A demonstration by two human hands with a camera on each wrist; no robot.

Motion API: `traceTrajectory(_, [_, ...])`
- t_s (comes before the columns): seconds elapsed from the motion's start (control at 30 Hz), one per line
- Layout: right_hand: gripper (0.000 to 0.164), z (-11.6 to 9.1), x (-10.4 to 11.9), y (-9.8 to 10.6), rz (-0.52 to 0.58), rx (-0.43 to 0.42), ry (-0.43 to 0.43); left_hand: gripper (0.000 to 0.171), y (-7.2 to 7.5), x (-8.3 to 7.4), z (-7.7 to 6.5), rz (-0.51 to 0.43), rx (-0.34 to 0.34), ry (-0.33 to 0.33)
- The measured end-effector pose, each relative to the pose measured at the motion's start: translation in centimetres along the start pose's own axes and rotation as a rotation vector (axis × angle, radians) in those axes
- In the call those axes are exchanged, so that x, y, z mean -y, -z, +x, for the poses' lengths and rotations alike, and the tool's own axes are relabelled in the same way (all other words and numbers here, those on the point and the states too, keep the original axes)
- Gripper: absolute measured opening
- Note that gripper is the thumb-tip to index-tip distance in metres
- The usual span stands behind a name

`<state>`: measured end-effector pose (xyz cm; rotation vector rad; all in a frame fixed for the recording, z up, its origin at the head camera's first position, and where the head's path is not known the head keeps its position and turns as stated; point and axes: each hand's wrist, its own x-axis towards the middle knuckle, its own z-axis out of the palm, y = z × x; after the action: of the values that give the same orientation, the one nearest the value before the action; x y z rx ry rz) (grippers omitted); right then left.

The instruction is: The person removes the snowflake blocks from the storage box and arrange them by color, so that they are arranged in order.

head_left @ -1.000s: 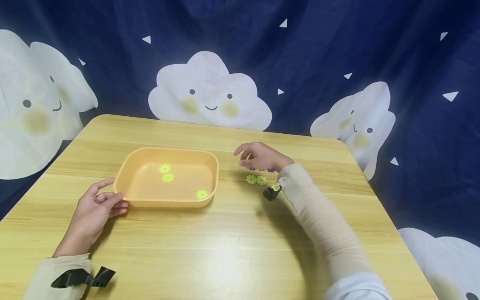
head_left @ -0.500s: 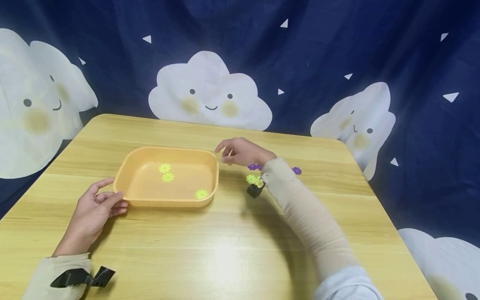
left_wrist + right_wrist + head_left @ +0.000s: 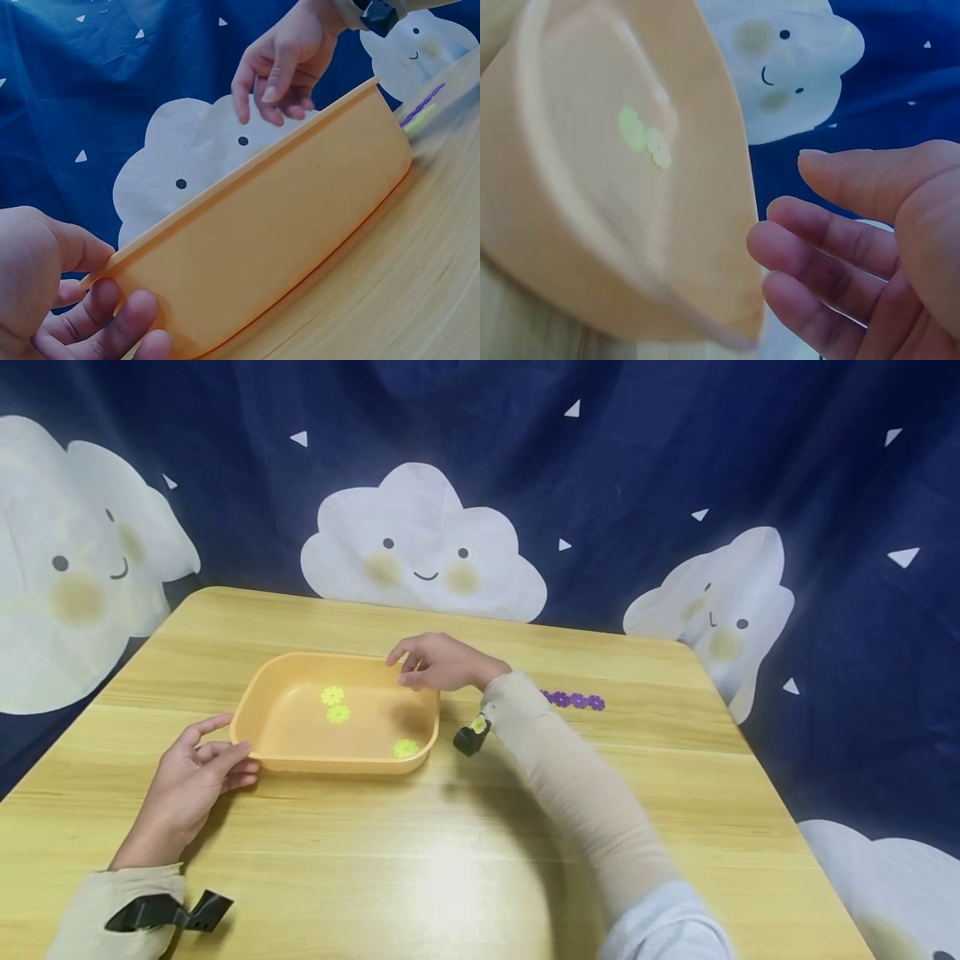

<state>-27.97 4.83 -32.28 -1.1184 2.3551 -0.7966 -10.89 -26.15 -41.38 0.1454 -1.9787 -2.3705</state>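
Note:
My left hand (image 3: 182,789) grips the near-left corner of an orange plastic basin (image 3: 300,765), its thumb and fingers on the rim. Inside the basin lie a few yellow-green flower-shaped pieces (image 3: 338,714); two are close together and one is near the right front wall. My right hand (image 3: 448,662) hovers over the basin's far-right corner. Its fingers (image 3: 810,247) are loosely bent, and nothing shows between them in the right wrist view. A row of purple flower-shaped pieces (image 3: 577,700) lies on the table to the right, partly hidden by my right sleeve.
The wooden table (image 3: 360,868) reaches a dark blue curtain (image 3: 480,410) with white clouds behind its far edge. In the left wrist view, yellow pieces (image 3: 421,118) lie on the table beside the purple ones; my right forearm covers them in the head view.
My right hand has moved left, from above the flower pieces on the table to the basin's right corner. More of the purple row now shows. My left hand stays on the rim.

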Motion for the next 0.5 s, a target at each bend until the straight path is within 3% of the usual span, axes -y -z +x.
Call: traceTrajectory(0.5, [0.034, 4.0, 0.7, -2.2, 0.175, 0.092, -0.069, 0.04, 0.0, 0.2, 0.0, 0.006, 0.0, -0.02])
